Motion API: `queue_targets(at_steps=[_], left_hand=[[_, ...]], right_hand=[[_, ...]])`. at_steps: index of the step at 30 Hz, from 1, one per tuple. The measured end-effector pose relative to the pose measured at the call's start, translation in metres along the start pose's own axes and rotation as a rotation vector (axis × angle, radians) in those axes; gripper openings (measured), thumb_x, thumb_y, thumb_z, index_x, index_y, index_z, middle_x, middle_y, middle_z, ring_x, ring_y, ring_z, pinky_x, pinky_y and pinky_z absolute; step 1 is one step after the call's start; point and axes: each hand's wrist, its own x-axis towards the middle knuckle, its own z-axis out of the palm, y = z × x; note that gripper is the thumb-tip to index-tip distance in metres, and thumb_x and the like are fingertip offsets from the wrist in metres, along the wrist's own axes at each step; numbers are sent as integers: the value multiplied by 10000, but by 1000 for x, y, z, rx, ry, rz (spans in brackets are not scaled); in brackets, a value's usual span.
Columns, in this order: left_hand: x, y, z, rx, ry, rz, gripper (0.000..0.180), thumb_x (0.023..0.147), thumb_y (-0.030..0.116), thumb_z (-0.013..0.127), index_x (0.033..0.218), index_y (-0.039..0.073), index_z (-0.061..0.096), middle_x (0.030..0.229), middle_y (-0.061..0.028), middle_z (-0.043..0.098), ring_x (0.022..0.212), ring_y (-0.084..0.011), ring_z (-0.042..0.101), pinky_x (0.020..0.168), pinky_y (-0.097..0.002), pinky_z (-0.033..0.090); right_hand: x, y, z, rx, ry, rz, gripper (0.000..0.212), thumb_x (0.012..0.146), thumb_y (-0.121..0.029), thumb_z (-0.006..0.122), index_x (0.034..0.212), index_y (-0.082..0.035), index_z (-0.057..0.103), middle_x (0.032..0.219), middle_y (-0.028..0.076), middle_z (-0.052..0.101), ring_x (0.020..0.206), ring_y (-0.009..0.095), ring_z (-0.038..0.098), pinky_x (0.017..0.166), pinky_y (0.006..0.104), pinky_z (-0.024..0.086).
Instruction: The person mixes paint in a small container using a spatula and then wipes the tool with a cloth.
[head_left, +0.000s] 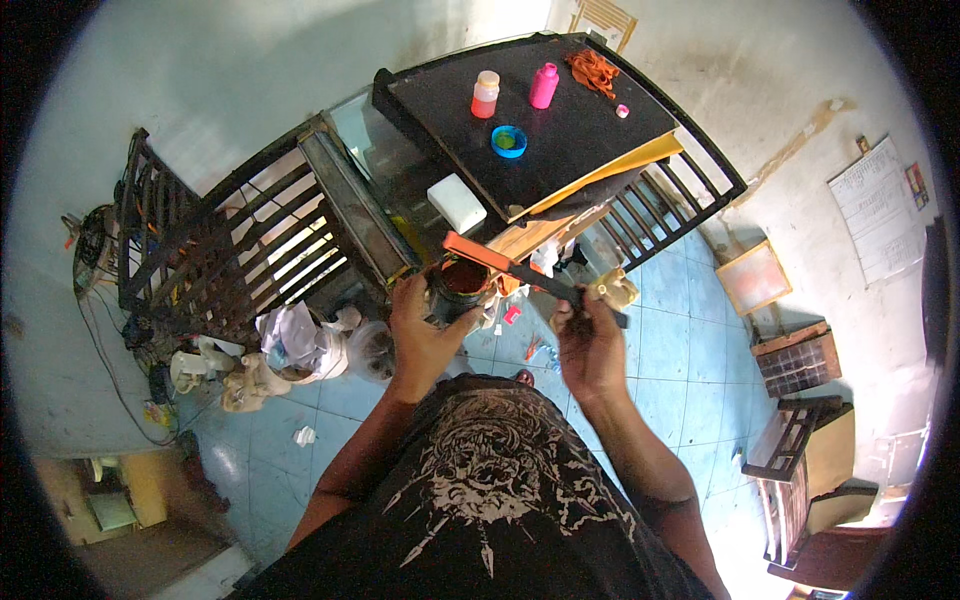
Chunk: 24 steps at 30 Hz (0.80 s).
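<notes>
My left hand is wrapped round an open can with reddish-brown stuff inside, held in front of the table edge. My right hand grips the dark handle of a flat spatula. The spatula's far end is coated bright orange and lies above the can's mouth; whether it touches the rim I cannot tell. Just past the right hand is a cream-coloured crumpled thing, partly hidden. Near the can, a white block-like container sits on the table.
The black tabletop holds a bottle of pink-red liquid, a pink bottle, a blue bowl and an orange cloth. A slatted dark frame stands left, above piled rags. Framed panels lean at the right wall.
</notes>
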Motion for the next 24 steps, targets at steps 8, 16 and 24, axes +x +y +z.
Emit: queue_targets(at_steps=[8,16,24], left_hand=[[8,2,-4,-88,39,-52,572,639,183,830,1100,6,543,1031,-167,556,997,-332,564,853,-430,438],[13,0,-14,-27,54,-51,574,660,201,832,1110,-15,549,1018,-172,601,975,-308,591,875,-407,446],[21,19,-6,-263,-157,-123,585,666,197,827,1146,-13,567,1052,-144,631,990,-233,610,881,-367,459]], right_hand=[[2,33,-16,70,-19,52,128,922,-105,563,1015,-20,542,901,97,618,773,195,617,706,293,522],[4,-10,-38,122,-39,-140,202,937,-112,563,1092,11,523,985,114,612,906,205,617,841,321,522],[15,-12,-12,-967,-736,-1040,177,811,-19,666,987,-6,672,1100,202,651,1032,317,640,847,389,523]])
